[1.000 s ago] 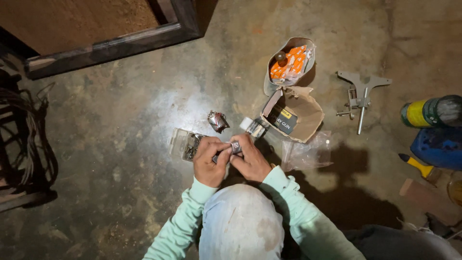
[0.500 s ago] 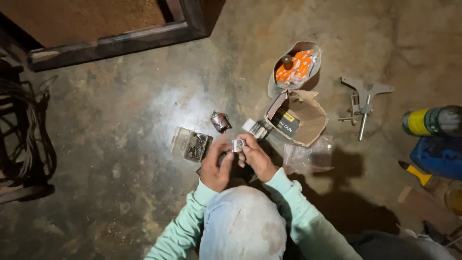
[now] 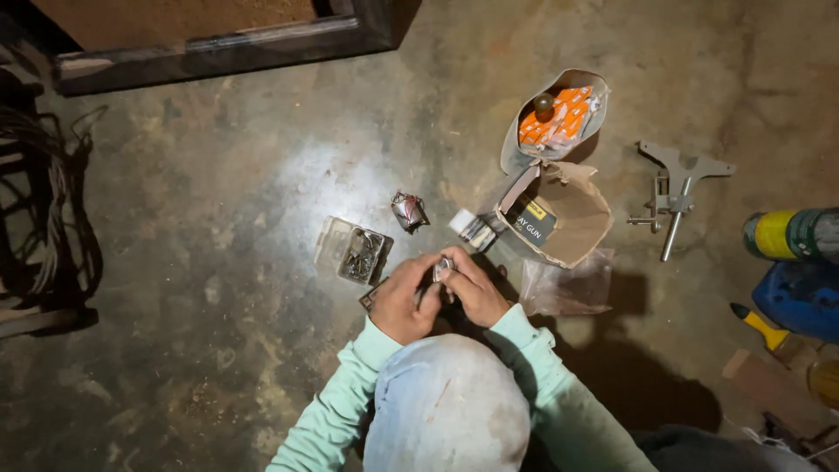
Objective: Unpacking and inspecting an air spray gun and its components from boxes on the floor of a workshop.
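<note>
Head view: person crouches over a concrete floor (image 3: 218,218), both hands together in front of the knees.
Left hand (image 3: 404,301): fingers curled narrow around 1 side of a small metal part (image 3: 443,267).
Right hand (image 3: 476,290): fingertips pinch the same small metal part from the other side; both hands touch it.
Small metal part: held above the floor, between the 2 hands, just beside the clear plastic tray (image 3: 354,252); its exact kind is too small to tell.
Clear plastic tray: lies flat on the floor, dark screws or similar bits inside.
Crumpled foil wrapper (image 3: 409,211): on the floor beyond the hands.
Open cardboard box (image 3: 568,218): near the right hand, flaps spread.
Grey pouch (image 3: 559,114): beyond the box, orange packs inside.
Metal clamp (image 3: 675,188): well apart, to the right.
Clear plastic bag (image 3: 568,284): just beside the right forearm.
</note>
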